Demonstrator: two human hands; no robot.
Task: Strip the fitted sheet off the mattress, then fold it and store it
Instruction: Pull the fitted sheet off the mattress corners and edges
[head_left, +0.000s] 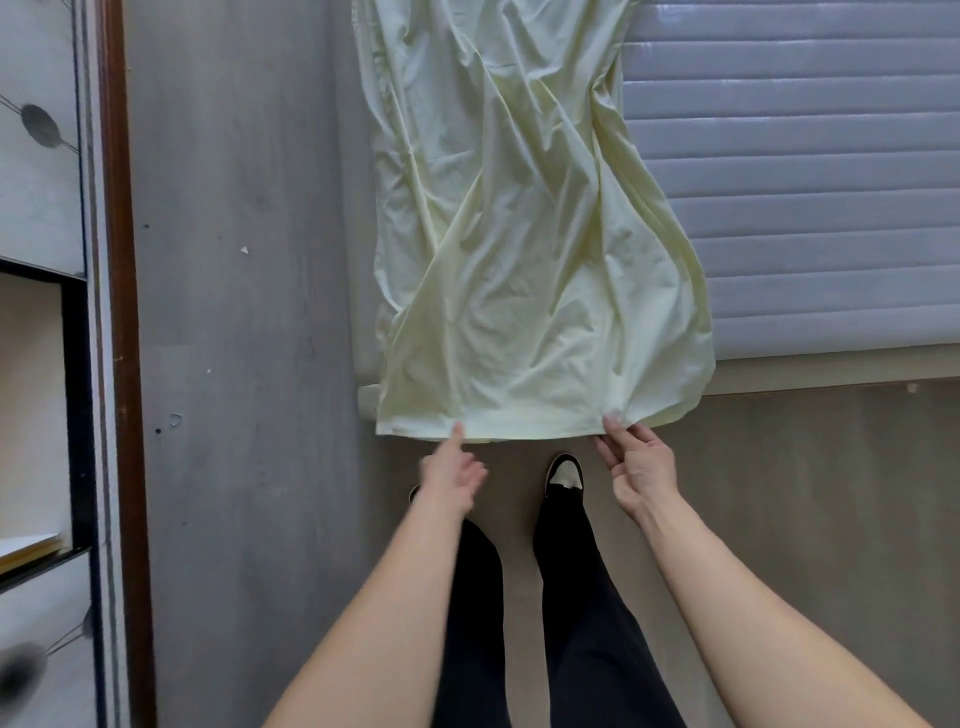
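Head view: pale yellow sheet lies rumpled in a long strip on the left part of the mattress, its near edge hanging over the near end of the bed. Left hand reaches to that near edge with one finger out, tip touching the hem, gripping nothing; right hand pinches the hem further right. Black trousers, shoe near; cabinet far left.

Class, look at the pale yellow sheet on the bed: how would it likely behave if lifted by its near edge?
The sheet is probably floppy: it lies in loose wrinkles and droops over the mattress edge. It likely feels light, since fingertips of the left hand and right hand manage it.
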